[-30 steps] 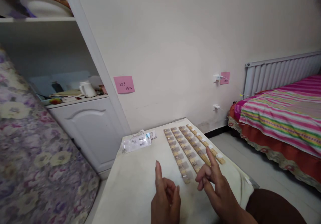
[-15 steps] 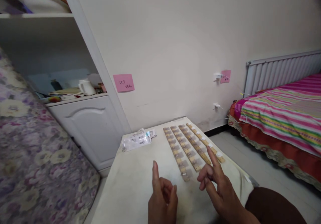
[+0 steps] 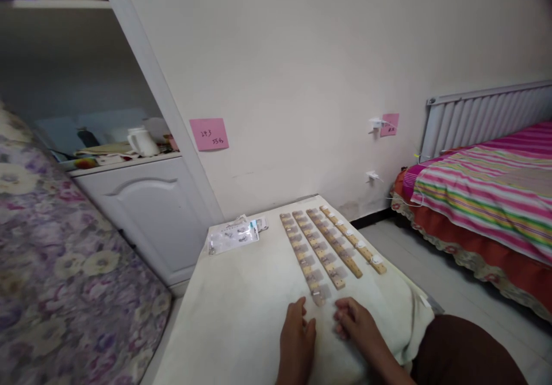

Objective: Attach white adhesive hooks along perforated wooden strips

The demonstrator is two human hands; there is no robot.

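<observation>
My left hand [image 3: 296, 342] is low over the white table top [image 3: 233, 293], its fingers loosely bent and the thumb apart from the forefinger, with nothing seen between them. To its right, my right hand [image 3: 357, 326] has its fingers curled in, and I see nothing in them. Just beyond both hands lie several wooden strips side by side. The leftmost strip [image 3: 304, 258] carries small clear pieces with metal bits, and its near end is closest to my fingers. Along the rightmost strip [image 3: 353, 239] sit round white pieces.
Clear plastic packets [image 3: 235, 235] lie at the table's far left. A white cabinet [image 3: 149, 218] and a flowered cloth [image 3: 64, 270] stand to the left, a bed [image 3: 478, 184] to the right. White plugs [image 3: 374, 124] stick out of the wall. A brown-covered knee [image 3: 466, 350] is at the lower right.
Both hands have come down and closer together. The forefingers that pointed up are now bent. The view has shifted slightly.
</observation>
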